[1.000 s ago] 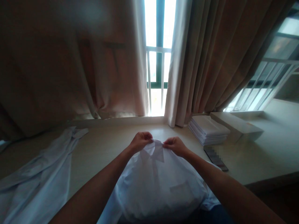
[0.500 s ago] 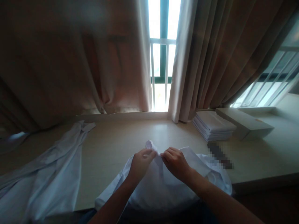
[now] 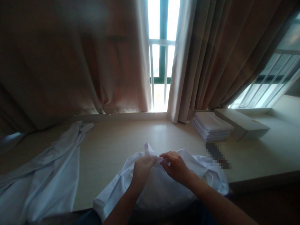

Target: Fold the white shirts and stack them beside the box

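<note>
A white shirt [image 3: 164, 190] lies crumpled at the near edge of a pale table [image 3: 117, 140], partly hanging over it. My left hand [image 3: 143, 168] pinches the shirt's collar area from the left, fingers closed on the cloth. Close beside it, my right hand [image 3: 175, 166] grips the same spot from the right, also closed on the fabric. The two hands nearly touch. A small peak of cloth [image 3: 148, 147] sticks up just beyond my left fingers.
Another white garment [image 3: 47, 175] is spread loosely on the table's left side. A stack of folded white clothes [image 3: 212, 126] and a flat white box [image 3: 241, 123] sit at the back right. A dark flat object [image 3: 217, 155] lies nearby. Curtains [image 3: 222, 56] hang behind.
The shirt was held up higher a second ago; both hands have brought its collar down and nearer to me, onto the table edge. They still pinch it together.
</note>
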`<state>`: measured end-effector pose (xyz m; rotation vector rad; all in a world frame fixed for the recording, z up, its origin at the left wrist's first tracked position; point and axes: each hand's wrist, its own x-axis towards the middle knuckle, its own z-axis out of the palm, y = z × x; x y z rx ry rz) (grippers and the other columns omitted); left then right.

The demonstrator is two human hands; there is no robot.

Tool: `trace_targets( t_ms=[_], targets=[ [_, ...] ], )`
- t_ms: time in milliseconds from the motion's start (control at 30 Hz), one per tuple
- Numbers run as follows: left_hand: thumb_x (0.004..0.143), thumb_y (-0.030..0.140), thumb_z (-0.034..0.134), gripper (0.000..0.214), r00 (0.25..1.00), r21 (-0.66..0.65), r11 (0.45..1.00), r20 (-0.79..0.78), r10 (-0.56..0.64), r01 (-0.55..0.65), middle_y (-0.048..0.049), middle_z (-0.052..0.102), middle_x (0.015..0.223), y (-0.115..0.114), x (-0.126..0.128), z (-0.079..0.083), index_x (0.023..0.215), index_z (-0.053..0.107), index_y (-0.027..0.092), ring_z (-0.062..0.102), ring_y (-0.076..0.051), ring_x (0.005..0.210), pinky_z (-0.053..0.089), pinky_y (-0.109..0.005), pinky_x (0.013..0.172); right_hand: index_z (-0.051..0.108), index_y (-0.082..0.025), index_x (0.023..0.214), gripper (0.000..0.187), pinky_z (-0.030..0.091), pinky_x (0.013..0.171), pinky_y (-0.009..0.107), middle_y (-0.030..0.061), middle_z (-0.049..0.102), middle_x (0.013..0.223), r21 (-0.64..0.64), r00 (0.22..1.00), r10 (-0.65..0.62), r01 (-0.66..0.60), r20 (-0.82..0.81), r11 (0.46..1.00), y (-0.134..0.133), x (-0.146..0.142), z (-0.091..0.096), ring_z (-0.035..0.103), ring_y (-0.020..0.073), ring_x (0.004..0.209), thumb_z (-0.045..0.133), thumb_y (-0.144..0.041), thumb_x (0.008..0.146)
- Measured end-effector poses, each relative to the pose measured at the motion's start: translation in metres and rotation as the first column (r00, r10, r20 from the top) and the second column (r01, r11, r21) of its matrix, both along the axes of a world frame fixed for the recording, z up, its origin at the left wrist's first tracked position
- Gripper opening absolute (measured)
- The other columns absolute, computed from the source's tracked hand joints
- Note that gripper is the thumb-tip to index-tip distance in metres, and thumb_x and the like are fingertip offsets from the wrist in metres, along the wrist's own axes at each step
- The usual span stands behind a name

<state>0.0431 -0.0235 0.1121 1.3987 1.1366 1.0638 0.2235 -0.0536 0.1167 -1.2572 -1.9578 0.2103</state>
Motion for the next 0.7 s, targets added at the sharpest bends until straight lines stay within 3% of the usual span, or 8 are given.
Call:
trace_targets(
  t_ms=[133, 500, 600, 700],
  targets=[
    [0.066, 0.043, 0.073, 0.031, 0.998, -0.028, 0.999, 0.058, 0.022, -0.020, -0.0055, 0.072, 0.080, -0.010, 0.003, -0.005, 0.080, 0.072, 0.015, 0.065, -0.022, 0.079, 0.048, -0.029, 0.069, 0.059, -0.023, 0.115, 0.038, 0.042, 0.088, 0.033, 0.0029, 0.066, 0.096, -0.035, 0.995, -0.040, 0.036, -0.096, 0.999, -0.005, 0.000, -0.004, 0.059, 0.0182, 0.092, 0.065, -0.016, 0.078],
    [0.056, 0.033, 0.079, 0.031, 0.990, 0.006, 0.992, 0.075, 0.122, -0.123, -0.0004, 0.065, 0.070, -0.016, 0.013, -0.013, 0.080, 0.068, 0.016, 0.061, -0.016, 0.069, 0.047, -0.025, 0.062, 0.064, -0.021, 0.109, 0.032, 0.043, 0.091, 0.035, 0.0058, 0.066, 0.102, -0.064, 0.958, -0.101, 0.086, -0.267, 0.994, -0.018, -0.013, 0.000, 0.058, 0.0202, 0.099, 0.058, -0.015, 0.078],
    [0.054, 0.029, 0.080, 0.048, 0.985, -0.001, 0.990, 0.099, 0.142, -0.142, 0.0021, 0.062, 0.069, -0.021, 0.016, -0.012, 0.098, 0.068, 0.017, 0.059, -0.014, 0.067, 0.047, -0.024, 0.062, 0.066, -0.019, 0.107, 0.026, 0.044, 0.086, 0.033, 0.0058, 0.068, 0.096, -0.186, 0.906, -0.175, 0.110, -0.385, 0.976, -0.012, -0.017, 0.006, 0.061, 0.0198, 0.092, 0.060, -0.027, 0.082],
    [0.055, 0.029, 0.080, 0.067, 0.984, -0.023, 0.992, 0.125, 0.127, -0.125, 0.0024, 0.064, 0.073, -0.027, 0.019, -0.006, 0.118, 0.062, 0.018, 0.059, -0.012, 0.065, 0.048, -0.024, 0.061, 0.070, -0.016, 0.095, 0.032, 0.046, 0.070, 0.029, 0.0050, 0.069, 0.081, -0.417, 0.811, -0.228, -0.022, -0.539, 0.909, 0.001, -0.019, 0.011, 0.062, 0.0183, 0.075, 0.060, -0.044, 0.083]
  ],
)
